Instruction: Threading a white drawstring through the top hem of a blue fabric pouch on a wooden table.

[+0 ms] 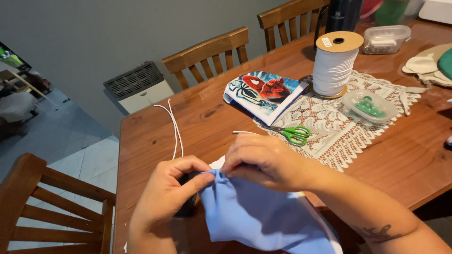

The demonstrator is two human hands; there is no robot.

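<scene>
Left hand [165, 193] curled at the near edge of the wooden surface [155, 136], wrist bent inward, thumb pressed forward against the gathered top of a light blue cloth [259, 216], fingers wrapped shut around the fabric and something dark beneath it, too hidden to name. Right hand [261, 160] arched over from the right, knuckles up, forearm running back toward the lower right corner, fingertips pinched closed on the same bunched edge of the cloth, touching the left thumb. Cloth draped down from both hands over the surface edge toward the lap, a white strip showing along its upper side. Thin white elastic cord [175, 127] lying in a doubled line just beyond the left hand, trailing toward the far edge. Another short white strand just above the right hand. Green-handled scissors [294, 134] resting on the edge of a lace doily [329, 127], near the right hand but apart from it. Folded fabric with a red and blue printed figure [263, 94] partly on the doily. Large spool of white elastic [335, 63] upright behind it. Small clear dish with green bits [369, 106] beside the spool. Wooden chairs [207, 54] pushed in along the far side.
</scene>
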